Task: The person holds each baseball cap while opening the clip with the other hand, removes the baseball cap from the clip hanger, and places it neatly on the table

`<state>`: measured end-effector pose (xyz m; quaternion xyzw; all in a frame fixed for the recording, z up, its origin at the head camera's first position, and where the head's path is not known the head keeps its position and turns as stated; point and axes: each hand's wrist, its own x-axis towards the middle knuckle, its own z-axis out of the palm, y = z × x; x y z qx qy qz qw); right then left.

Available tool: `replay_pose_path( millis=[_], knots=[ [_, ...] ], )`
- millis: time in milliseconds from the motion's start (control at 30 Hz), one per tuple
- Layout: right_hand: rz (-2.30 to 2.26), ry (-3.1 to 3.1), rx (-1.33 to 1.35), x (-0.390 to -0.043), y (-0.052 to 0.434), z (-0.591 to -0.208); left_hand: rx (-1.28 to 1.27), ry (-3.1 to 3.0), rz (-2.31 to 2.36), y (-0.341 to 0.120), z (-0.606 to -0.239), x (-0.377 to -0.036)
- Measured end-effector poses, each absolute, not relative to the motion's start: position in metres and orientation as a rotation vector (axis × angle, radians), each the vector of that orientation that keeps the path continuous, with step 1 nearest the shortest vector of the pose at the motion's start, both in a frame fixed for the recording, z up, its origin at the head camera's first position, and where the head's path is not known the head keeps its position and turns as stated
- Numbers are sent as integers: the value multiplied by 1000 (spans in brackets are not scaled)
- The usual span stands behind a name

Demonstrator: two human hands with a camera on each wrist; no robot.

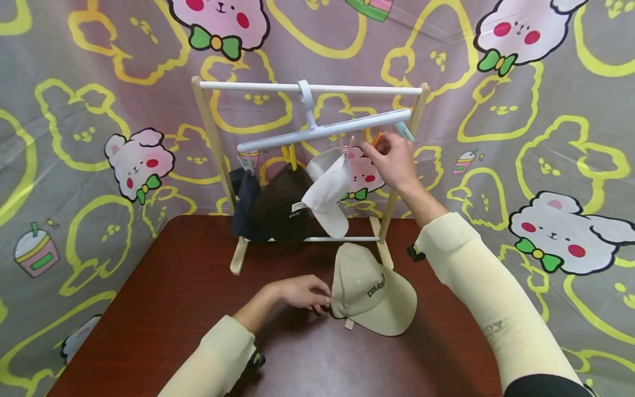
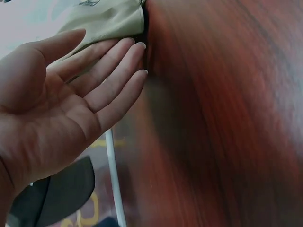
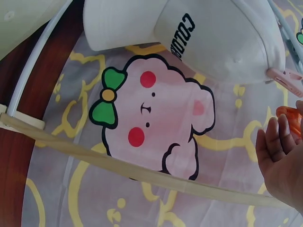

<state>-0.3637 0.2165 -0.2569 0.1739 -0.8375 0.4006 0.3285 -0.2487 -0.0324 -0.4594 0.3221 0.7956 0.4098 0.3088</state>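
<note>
A beige cap (image 1: 364,286) with dark lettering lies on the table, its brim toward the front right. At its left edge is my left hand (image 1: 305,292); in the left wrist view the fingers (image 2: 111,78) are loosely extended by the fabric, with the thumb apart. Up at the hanger (image 1: 324,130), my right hand (image 1: 394,160) pinches an orange clothespin (image 1: 377,139), also seen in the right wrist view (image 3: 289,122). Left of it, a white cap (image 1: 327,193) hangs from a pink clothespin (image 1: 347,144).
A brown cap (image 1: 285,201) hangs from a yellow clothespin (image 1: 289,157), and a dark blue cap (image 1: 244,207) hangs at the left end. The tilted hanger hooks over the white rail (image 1: 248,86) of a wooden-legged rack (image 1: 213,140). Behind is a patterned curtain (image 1: 496,165).
</note>
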Motion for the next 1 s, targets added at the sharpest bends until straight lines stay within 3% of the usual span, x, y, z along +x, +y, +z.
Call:
replay_pose_path(
  millis=[300, 700, 1000],
  knots=[
    [1171, -2197, 477, -362, 220, -262, 1001, 2362, 1208, -65, -446, -257],
    [1137, -2301, 445, -358, 221, -264, 727, 2495, 1726, -79, -412, -270],
    [1062, -2372, 444, -353, 221, -262, 679, 2377, 1968, -62, -381, -283]
  ],
)
